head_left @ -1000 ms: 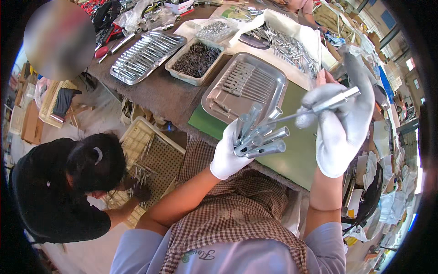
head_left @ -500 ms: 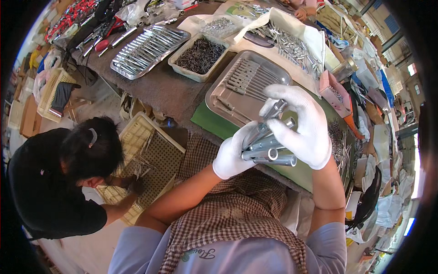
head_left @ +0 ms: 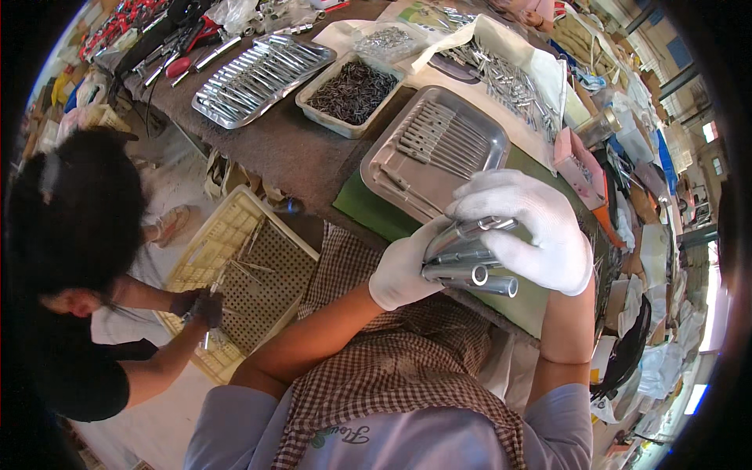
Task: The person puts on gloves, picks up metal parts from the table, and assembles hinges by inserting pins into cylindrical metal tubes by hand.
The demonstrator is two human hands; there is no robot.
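1. Lower lengths of metal tubes hidden inside left hand grip.
2. Right hand palm covering tube tops.
3. Dark small parts in tray too small to tell.
4. Surface far end cut off by rim.

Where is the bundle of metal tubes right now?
Head view, centre-right: the metal tubes sit gripped between the gloved left hand and right hand, just below the steel tray.
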